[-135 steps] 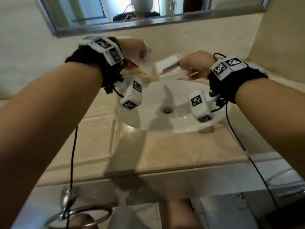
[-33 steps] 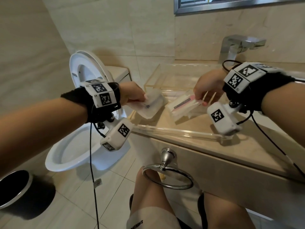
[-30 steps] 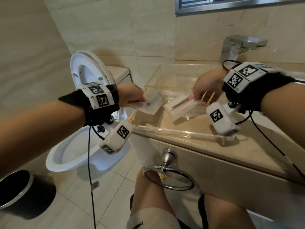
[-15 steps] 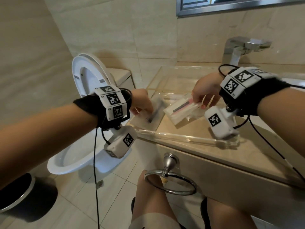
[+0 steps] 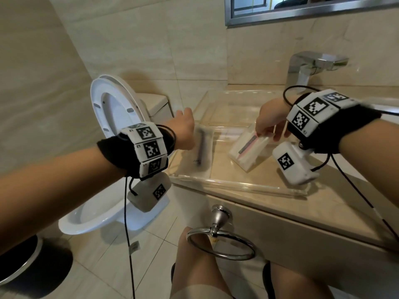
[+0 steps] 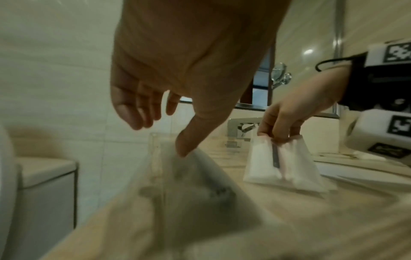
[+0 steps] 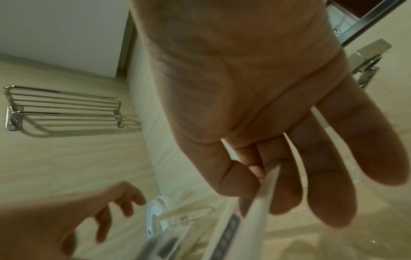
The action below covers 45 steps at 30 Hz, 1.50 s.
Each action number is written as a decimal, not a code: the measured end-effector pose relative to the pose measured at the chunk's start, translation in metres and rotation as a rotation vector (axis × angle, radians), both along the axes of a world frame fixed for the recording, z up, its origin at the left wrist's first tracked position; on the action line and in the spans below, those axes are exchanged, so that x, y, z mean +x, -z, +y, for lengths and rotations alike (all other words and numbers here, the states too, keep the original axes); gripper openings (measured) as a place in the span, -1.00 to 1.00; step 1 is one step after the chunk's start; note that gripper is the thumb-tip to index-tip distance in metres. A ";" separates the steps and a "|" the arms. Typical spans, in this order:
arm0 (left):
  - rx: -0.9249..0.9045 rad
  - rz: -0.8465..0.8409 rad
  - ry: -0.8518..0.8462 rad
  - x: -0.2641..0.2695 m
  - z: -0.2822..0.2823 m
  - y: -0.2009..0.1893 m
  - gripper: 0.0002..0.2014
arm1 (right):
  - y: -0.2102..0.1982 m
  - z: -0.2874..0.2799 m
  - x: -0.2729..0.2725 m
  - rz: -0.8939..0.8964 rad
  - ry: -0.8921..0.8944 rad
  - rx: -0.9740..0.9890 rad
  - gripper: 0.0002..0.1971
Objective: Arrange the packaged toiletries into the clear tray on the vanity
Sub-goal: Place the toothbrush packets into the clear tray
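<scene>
The clear tray (image 5: 237, 187) sits on the beige vanity top. At its left end is a clear packet (image 5: 201, 148) with a dark slim item inside, blurred in every view. My left hand (image 5: 186, 131) hovers just above it with the fingers spread and relaxed; in the left wrist view the thumb (image 6: 184, 147) points down at the clear packet's (image 6: 195, 190) top edge. My right hand (image 5: 266, 134) pinches the top of a white packet with a pink stripe (image 5: 248, 150), which stands tilted on the tray floor. The right wrist view shows the thumb and fingers (image 7: 286, 190) closed on the white packet's (image 7: 246, 221) edge.
A chrome faucet (image 5: 311, 65) stands behind the tray, below a mirror (image 5: 302, 9). Left of the vanity is a toilet with its lid raised (image 5: 112, 108), and a dark bin (image 5: 19, 262) stands on the floor. A towel ring (image 5: 220, 241) hangs on the vanity front, above my knees.
The view has swung from the sink to the tray. My left hand lowered the clear packet to the tray's left end and let go. My right hand lowered the white packet onto the tray floor.
</scene>
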<state>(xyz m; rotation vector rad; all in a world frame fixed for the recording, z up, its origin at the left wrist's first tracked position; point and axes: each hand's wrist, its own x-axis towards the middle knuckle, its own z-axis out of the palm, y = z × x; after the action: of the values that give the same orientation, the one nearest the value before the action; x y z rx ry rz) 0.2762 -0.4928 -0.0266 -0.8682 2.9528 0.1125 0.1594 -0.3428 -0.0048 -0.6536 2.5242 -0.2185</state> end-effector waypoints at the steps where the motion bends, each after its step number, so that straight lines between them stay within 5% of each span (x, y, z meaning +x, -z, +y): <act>1: -0.053 0.021 0.064 -0.002 0.000 0.000 -0.47 | 0.000 0.000 0.001 -0.004 -0.002 0.000 -0.71; 7: 0.032 -0.390 0.360 0.001 0.003 0.016 -0.17 | -0.003 0.000 0.003 -0.017 -0.018 0.004 -0.75; 18: -0.022 -0.614 0.463 -0.002 -0.007 0.008 -0.14 | -0.003 -0.003 0.003 -0.025 -0.031 0.023 -0.73; 26: -0.122 -0.501 0.588 0.001 -0.017 0.012 -0.17 | -0.001 -0.004 0.001 -0.007 -0.047 0.045 -0.75; 34: 0.110 -0.333 0.669 0.007 -0.012 0.005 -0.46 | -0.002 -0.006 0.000 0.006 -0.078 0.072 -0.87; 45: -0.068 -0.477 0.726 0.000 -0.020 0.011 -0.15 | 0.002 -0.007 -0.007 0.014 -0.085 0.097 -0.84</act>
<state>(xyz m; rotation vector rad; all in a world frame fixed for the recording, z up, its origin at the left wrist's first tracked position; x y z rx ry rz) 0.2759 -0.5126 -0.0375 0.1959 2.6151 -0.2023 0.1521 -0.3493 -0.0064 -0.7238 2.4968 -0.0606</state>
